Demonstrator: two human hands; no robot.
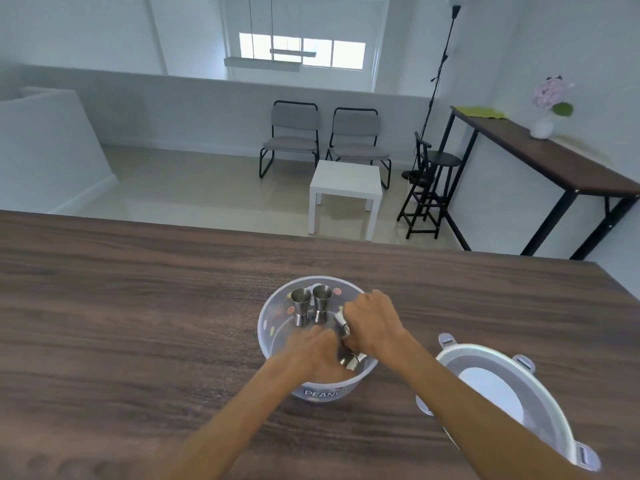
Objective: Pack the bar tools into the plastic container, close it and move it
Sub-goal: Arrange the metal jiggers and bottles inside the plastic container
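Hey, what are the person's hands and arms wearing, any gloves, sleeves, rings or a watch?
Nothing visible. The left hand and right hand are bare, with no gloves. Both forearms are uncovered as far as the frame shows, with no sleeve, watch or bracelet. No rings show, though the fingers are partly hidden.

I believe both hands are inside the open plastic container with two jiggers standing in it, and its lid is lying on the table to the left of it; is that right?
Not quite: the lid lies on the table to the right of the plastic container, not the left, as the head view shows. The rest holds: the left hand and right hand are inside it, with two jiggers standing.
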